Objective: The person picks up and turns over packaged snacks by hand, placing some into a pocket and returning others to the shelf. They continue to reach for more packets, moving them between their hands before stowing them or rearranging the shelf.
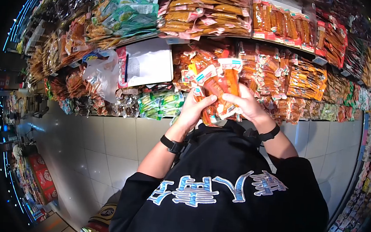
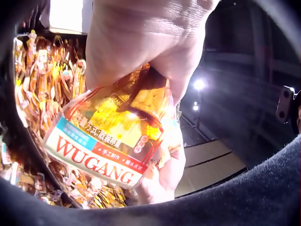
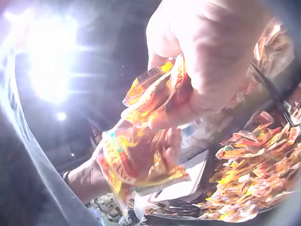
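Both hands are raised in front of the shelf in the head view. The left hand (image 1: 193, 109) grips clear snack packets (image 1: 211, 87) with its thumb across them. A packet marked WUGANG (image 2: 106, 141) hangs from that hand in the left wrist view. The right hand (image 1: 250, 106) pinches more packets (image 1: 230, 82) beside them, thumb pointing toward the left thumb. In the right wrist view the right hand (image 3: 211, 56) holds a folded bundle of packets (image 3: 157, 92), and below it the left hand's packet (image 3: 129, 165) shows.
Shelves of bagged snacks (image 1: 204, 13) run across the top. A white sheet (image 1: 149, 63) with a dark pen lies left of the hands, beside a clear plastic bag (image 1: 103, 72). Green packets (image 1: 160, 104) sit at the lower shelf edge. Below is tiled floor (image 1: 121, 135).
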Motion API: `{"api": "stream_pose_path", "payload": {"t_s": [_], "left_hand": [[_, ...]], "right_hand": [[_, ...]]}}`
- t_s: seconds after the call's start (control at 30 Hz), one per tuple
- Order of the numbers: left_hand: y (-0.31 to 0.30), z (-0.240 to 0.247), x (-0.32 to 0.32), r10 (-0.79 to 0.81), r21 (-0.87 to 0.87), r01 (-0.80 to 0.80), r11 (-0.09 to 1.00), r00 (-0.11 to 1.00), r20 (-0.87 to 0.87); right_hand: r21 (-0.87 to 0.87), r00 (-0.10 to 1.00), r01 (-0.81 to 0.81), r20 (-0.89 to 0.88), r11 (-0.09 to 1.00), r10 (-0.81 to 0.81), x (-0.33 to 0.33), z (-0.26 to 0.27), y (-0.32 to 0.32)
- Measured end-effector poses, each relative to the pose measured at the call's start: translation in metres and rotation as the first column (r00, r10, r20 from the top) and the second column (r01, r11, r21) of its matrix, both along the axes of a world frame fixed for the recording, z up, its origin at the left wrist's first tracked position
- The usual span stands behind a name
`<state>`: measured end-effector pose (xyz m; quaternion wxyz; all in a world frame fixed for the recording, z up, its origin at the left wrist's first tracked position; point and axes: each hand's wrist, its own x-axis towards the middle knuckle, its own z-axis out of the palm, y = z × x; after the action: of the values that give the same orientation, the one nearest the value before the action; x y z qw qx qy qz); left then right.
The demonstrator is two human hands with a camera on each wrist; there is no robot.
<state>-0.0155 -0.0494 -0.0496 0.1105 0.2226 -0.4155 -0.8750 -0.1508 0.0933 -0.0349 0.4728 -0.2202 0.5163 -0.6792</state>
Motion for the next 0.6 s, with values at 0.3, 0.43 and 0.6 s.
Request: {"api": "stream_pose_path", "payload": {"t_s": [0.3,0.43,0.6], "left_hand": [[0.051,0.002,-0.052,0.069,-0.07,-0.066,0.995,0.997,0.042],[0.074,0.001,-0.071,0.133,-0.039,-0.13,0.991,0.989,0.071],[0.101,-0.001,-0.087,0.234,-0.007,-0.234,0.972,0.972,0.035]], "right_hand": [[0.27,0.749,0.145,-0.658,0.952,0.073,-0.033,0.009,0.047],[0.277,0.64,0.218,-0.765,0.936,0.078,-0.051,0.013,0.068],[-0.066,0.527,0.297,-0.82,0.953,-0.222,-0.095,0.022,0.081]]}}
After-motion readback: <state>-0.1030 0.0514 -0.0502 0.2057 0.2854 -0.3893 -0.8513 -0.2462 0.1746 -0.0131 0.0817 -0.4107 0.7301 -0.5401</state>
